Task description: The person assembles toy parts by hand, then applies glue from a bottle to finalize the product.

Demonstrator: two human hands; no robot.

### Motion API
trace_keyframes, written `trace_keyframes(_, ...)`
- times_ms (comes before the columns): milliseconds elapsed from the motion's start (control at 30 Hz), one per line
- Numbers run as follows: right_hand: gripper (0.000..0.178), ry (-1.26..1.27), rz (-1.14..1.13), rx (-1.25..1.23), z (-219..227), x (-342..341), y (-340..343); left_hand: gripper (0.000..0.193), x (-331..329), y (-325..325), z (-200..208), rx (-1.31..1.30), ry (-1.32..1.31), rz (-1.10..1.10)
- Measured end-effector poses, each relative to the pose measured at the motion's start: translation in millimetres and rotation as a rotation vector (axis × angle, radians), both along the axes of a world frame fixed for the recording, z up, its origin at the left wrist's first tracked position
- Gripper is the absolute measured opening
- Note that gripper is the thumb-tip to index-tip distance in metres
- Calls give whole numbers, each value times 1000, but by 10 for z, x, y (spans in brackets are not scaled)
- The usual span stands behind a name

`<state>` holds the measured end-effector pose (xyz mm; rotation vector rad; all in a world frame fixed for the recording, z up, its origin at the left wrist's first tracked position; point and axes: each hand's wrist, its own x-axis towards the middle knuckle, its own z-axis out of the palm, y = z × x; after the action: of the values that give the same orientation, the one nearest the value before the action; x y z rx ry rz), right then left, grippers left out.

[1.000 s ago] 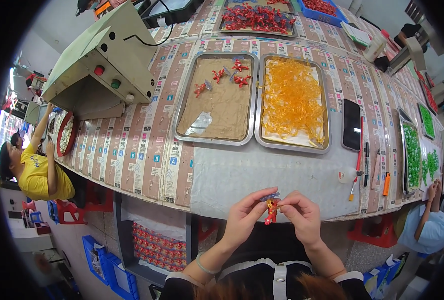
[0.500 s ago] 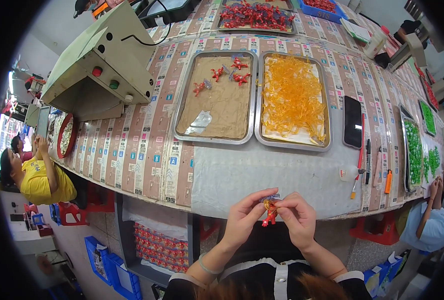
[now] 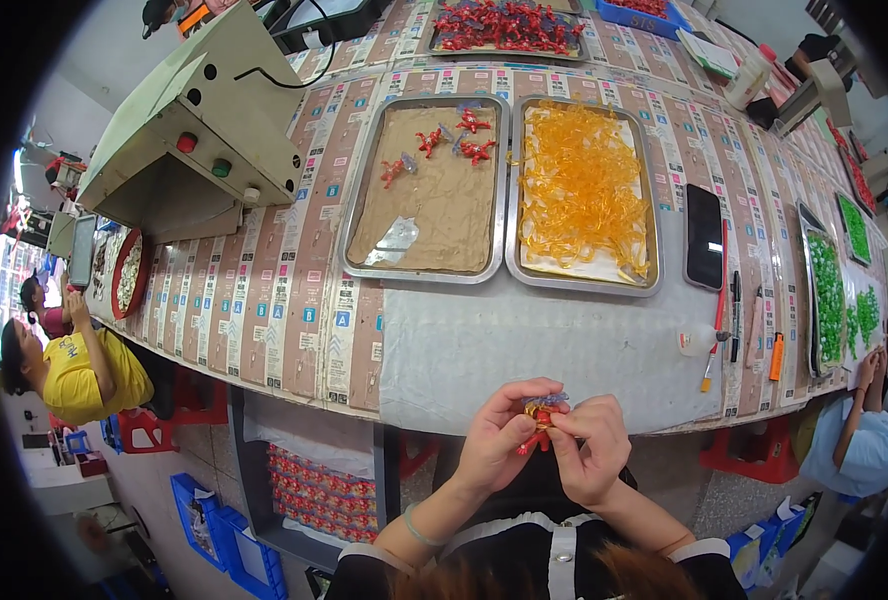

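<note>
Just off the table's near edge, a small red toy figure (image 3: 541, 437) with a translucent bluish-violet piece on top and a yellow-gold piece at its middle is held between both hands. My left hand (image 3: 497, 432) grips it from the left, with thumb and fingers closed around its upper part. From the right, the thumb and fingers of my right hand (image 3: 593, 446) pinch at its middle. Fingers hide much of the figure. Beyond the hands, several similar red figures (image 3: 430, 142) lie on brown paper in a metal tray (image 3: 419, 273). The tray (image 3: 586, 287) beside it holds transparent orange-yellow plastic pieces (image 3: 584, 190).
A beige machine (image 3: 249, 100) with buttons stands at the left. Right of the trays lie a phone (image 3: 704, 238), a brush (image 3: 707, 378), pens and an orange cutter (image 3: 777, 357). Red figures fill a far tray (image 3: 509, 50). Other people sit at both sides. A drawer (image 3: 324, 495) of packed red figures is below.
My right hand has shifted slightly left and its fingers have curled in closer, covering more of the toy figure. My left hand keeps its hold, slightly further right.
</note>
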<state>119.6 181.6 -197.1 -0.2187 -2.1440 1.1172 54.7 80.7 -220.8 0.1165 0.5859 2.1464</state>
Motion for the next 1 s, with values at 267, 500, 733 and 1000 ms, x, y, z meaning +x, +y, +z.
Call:
trace_keyframes(267, 17, 6, 9, -127, -29, 16, -22, 27, 30, 12, -91, 92, -40, 35)
trace_keyframes(500, 18, 14, 16, -30, -28, 13, -7, 27, -6, -24, -110, 58, 8, 27)
trace_keyframes(733, 10, -311, 105, -869, 131, 39, 86, 26, -113, -40, 24, -100, -118, 9)
trace_keyframes(1000, 8, -368, 119, -602, 47, 19, 166, 25, -121, 20, 79, -253, -74, 50)
